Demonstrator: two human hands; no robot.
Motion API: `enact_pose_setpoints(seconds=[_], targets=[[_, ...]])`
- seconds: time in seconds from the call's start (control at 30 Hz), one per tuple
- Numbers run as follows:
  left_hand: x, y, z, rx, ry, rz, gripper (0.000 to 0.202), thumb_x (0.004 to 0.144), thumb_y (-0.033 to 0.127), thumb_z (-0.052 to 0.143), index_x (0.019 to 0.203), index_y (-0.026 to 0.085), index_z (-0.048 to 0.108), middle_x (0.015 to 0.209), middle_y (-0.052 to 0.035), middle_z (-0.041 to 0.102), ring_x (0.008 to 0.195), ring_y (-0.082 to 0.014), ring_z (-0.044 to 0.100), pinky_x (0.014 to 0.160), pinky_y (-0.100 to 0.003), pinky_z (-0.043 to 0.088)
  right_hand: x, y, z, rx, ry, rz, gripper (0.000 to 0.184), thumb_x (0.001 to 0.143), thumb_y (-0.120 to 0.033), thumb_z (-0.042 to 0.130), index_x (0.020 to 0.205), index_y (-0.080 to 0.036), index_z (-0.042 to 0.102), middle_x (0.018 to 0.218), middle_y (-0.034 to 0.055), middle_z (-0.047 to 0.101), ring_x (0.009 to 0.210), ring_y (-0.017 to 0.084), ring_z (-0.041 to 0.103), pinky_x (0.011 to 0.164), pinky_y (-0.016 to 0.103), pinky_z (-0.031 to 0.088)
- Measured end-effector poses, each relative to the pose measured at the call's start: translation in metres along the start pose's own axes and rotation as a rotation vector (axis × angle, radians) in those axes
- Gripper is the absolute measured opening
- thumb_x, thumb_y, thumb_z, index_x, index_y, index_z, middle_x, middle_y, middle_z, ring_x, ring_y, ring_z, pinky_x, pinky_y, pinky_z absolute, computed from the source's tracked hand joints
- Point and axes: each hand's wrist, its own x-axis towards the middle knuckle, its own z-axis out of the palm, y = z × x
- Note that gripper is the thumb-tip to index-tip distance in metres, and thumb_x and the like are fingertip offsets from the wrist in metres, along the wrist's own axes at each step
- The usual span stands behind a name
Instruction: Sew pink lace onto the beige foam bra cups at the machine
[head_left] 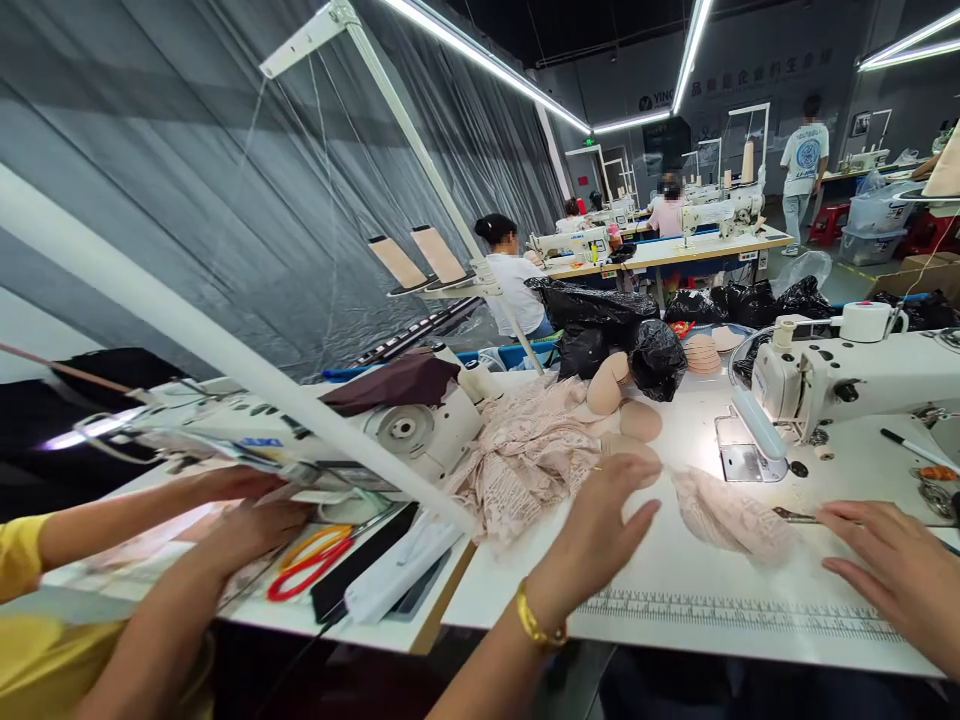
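Note:
My left hand [611,515], with a gold bracelet on the wrist, is above the white sewing table [675,600]. Its fingers are stretched out and the thumb stands apart, near a beige bra cup pad [630,447]. A blurred piece of pale pink lace [731,515] lies between my two hands. At the right, my right hand [874,555] has its fingers apart. Close to its fingertips is a slim dark metal tool [793,516], whose kind I cannot make out. A heap of pink lace fabric [525,460] spreads to the left of my left hand.
A lit white sewing machine [832,380] stands at right, behind the lace. A printed ruler [720,606] runs along the front edge. Black plastic bags [600,320] and stacked cup pads [702,353] lie behind. At left, a co-worker's hands [259,520] work near red-and-orange-handled scissors [311,562].

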Motion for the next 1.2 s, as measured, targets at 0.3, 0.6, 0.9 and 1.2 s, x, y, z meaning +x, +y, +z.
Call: enact_pose_setpoints(seconds=[0.3, 0.6, 0.9, 1.2], targets=[[0.063, 0.014, 0.055, 0.086, -0.131, 0.22, 0.017, 0.103, 0.017, 0.055, 0.092, 0.019, 0.067, 0.093, -0.0033, 0.073, 0.088, -0.0188, 0.067, 0.091, -0.038, 0.049, 0.056, -0.044, 0.021, 0.253, 0.017, 0.078, 0.021, 0.108, -0.031, 0.048, 0.104, -0.027, 0.068, 0.083, 0.0027, 0.058, 0.072, 0.018, 0.06, 0.061, 0.03, 0.052], [-0.025, 0.051, 0.025, -0.034, -0.456, 0.557, 0.018, 0.107, 0.036, 0.055, 0.103, 0.022, 0.066, 0.087, -0.0019, 0.073, 0.08, -0.0175, 0.064, 0.08, -0.032, 0.047, 0.016, -0.03, -0.012, 0.431, -0.295, -0.128, 0.027, 0.106, -0.021, 0.051, 0.124, -0.034, 0.067, 0.095, 0.0031, 0.063, 0.086, 0.018, 0.061, 0.073, 0.03, 0.052], [0.004, 0.03, 0.06, -0.118, -0.245, -0.049, 0.029, 0.099, 0.032, 0.064, 0.126, 0.02, 0.065, 0.121, -0.0118, 0.069, 0.112, -0.0289, 0.062, 0.099, -0.045, 0.05, 0.044, -0.049, 0.012, 0.43, -0.353, 0.325, 0.022, 0.099, -0.043, 0.057, 0.105, -0.027, 0.07, 0.102, 0.0066, 0.072, 0.094, 0.027, 0.068, 0.084, 0.043, 0.054], [0.018, 0.021, 0.085, -0.184, -0.081, -0.023, 0.017, 0.1, 0.025, 0.062, 0.104, 0.025, 0.078, 0.103, -0.0056, 0.074, 0.098, -0.0226, 0.064, 0.09, -0.037, 0.049, 0.053, -0.058, 0.033, 0.483, -0.327, 0.32, 0.016, 0.095, -0.035, 0.059, 0.105, -0.029, 0.07, 0.09, 0.0022, 0.065, 0.08, 0.023, 0.063, 0.072, 0.037, 0.051]])
